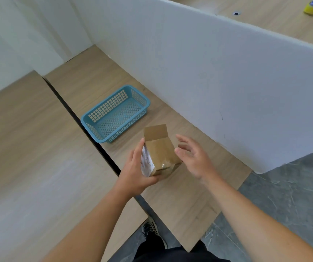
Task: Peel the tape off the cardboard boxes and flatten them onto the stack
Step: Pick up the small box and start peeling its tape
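Cardboard box, one flap raised, is gripped by the left hand; just beside it the right hand is held spread.

A tall white partition walls off the right and far side of the narrow desk, so nothing passes that way. The blue basket stands far-left of the cardboard box, near it but apart, with a strip of wood between. Bare desk lies near and right of the box, under the hovering right hand — and the wide left desk, across a dark gap, gives more room.
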